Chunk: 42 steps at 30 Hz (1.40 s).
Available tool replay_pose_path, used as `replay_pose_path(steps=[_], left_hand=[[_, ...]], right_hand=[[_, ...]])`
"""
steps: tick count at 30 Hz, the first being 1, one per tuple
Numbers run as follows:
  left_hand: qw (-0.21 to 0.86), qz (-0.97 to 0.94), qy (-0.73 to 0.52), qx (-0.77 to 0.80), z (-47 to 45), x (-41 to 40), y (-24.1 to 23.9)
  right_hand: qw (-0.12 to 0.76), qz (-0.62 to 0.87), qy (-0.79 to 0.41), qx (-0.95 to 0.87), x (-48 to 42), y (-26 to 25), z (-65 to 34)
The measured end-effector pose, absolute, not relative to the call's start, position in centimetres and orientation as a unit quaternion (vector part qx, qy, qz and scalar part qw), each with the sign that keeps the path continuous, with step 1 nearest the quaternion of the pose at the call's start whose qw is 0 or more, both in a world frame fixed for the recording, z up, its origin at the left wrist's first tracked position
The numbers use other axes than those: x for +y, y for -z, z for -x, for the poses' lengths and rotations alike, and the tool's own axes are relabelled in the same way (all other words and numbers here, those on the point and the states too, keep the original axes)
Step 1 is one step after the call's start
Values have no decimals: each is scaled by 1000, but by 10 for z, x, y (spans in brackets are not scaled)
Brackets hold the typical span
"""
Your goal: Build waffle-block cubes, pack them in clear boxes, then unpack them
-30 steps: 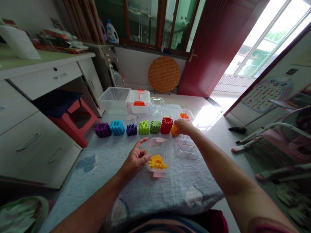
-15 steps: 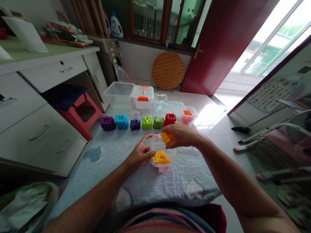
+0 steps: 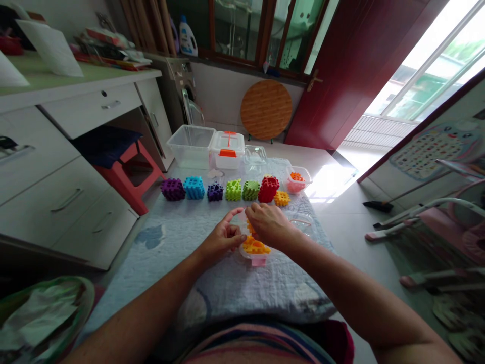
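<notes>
A small clear box point(image 3: 258, 259) with pink clasps sits on the blue quilt point(image 3: 189, 242), holding yellow-orange puzzle pieces point(image 3: 255, 247). My left hand point(image 3: 222, 237) grips the box's left side, index finger raised. My right hand point(image 3: 267, 225) is curled over the box, pressing an orange piece down into it. Behind stands a row of block cubes: purple point(image 3: 173, 188), blue point(image 3: 194, 187), dark purple point(image 3: 215, 191), light green point(image 3: 234, 190), green point(image 3: 250, 190), red point(image 3: 269, 188). A loose orange piece point(image 3: 282, 198) lies beside the red cube.
Clear bins point(image 3: 191, 145), an orange-handled lidded box point(image 3: 227, 149) and a small tub with orange pieces point(image 3: 298, 180) stand at the quilt's far end. An empty clear lid point(image 3: 303, 222) lies right of my hands. White drawers point(image 3: 56, 192) and a red stool point(image 3: 125, 172) stand left.
My right hand brought an orange piece from beside the red cube back to the small box and lowered it in. My left hand closed onto the box's side.
</notes>
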<state>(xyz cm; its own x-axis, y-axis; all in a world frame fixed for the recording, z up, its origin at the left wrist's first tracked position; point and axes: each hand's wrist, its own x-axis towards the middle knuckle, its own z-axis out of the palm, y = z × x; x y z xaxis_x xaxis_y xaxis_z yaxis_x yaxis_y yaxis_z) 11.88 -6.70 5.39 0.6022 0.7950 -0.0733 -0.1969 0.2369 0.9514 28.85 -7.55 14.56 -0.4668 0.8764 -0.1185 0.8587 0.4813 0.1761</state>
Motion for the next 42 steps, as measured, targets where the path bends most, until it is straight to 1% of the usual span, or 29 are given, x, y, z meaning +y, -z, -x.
replay_pose_path(steps=[15, 22, 29, 42], left_hand=[[734, -514, -343, 280, -119, -68, -55], [739, -509, -338, 282, -118, -67, -54], [742, -510, -338, 275, -119, -67, -53], [722, -536, -328, 290, -119, -66, -52]], right_hand=[[105, -548, -84, 826, -81, -143, -284], [122, -555, -49, 822, -75, -148, -284], [97, -516, 10, 851, -72, -157, -303], [105, -513, 53, 850, -74, -139, -298]])
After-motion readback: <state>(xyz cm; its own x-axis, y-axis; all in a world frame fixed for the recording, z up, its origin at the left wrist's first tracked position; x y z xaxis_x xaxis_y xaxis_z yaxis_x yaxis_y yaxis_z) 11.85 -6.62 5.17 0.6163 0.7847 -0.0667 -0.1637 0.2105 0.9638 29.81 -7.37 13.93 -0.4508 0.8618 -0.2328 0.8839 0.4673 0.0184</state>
